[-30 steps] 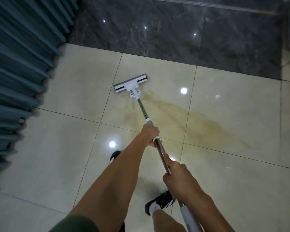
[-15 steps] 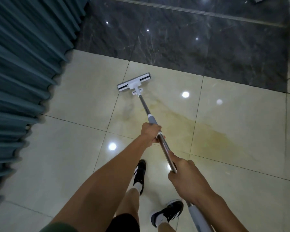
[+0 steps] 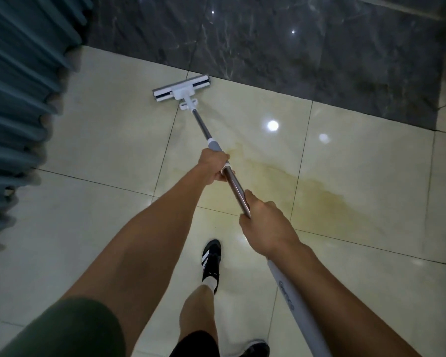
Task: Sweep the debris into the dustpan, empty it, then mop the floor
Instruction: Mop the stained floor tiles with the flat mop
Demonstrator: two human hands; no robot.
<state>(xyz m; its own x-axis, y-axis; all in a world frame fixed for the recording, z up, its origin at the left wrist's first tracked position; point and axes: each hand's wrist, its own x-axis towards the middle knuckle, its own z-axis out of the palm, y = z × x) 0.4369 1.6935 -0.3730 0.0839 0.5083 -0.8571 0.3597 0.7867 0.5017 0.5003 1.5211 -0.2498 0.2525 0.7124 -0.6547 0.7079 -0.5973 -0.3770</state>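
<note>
A flat white mop head (image 3: 182, 92) lies on the cream tiled floor (image 3: 108, 140), close to the edge of the dark marble strip. Its metal pole (image 3: 236, 188) runs back toward me. My left hand (image 3: 213, 166) grips the pole just below the grey collar. My right hand (image 3: 264, 229) is closed around the pole further down, above the white handle grip (image 3: 291, 297). A yellowish wet stain (image 3: 327, 199) spreads across the tiles to the right of the pole. No dustpan or broom is in view.
Blue-green pleated curtains (image 3: 18, 94) hang along the left side. Dark marble flooring (image 3: 281, 47) runs across the far side. My black and white shoe (image 3: 211, 261) stands between my arms; the other shoe (image 3: 255, 349) shows at the bottom edge.
The mop head has been pushed forward, away from me, up to the dark marble edge. I have stepped forward with it, and both hands keep their grip on the pole.
</note>
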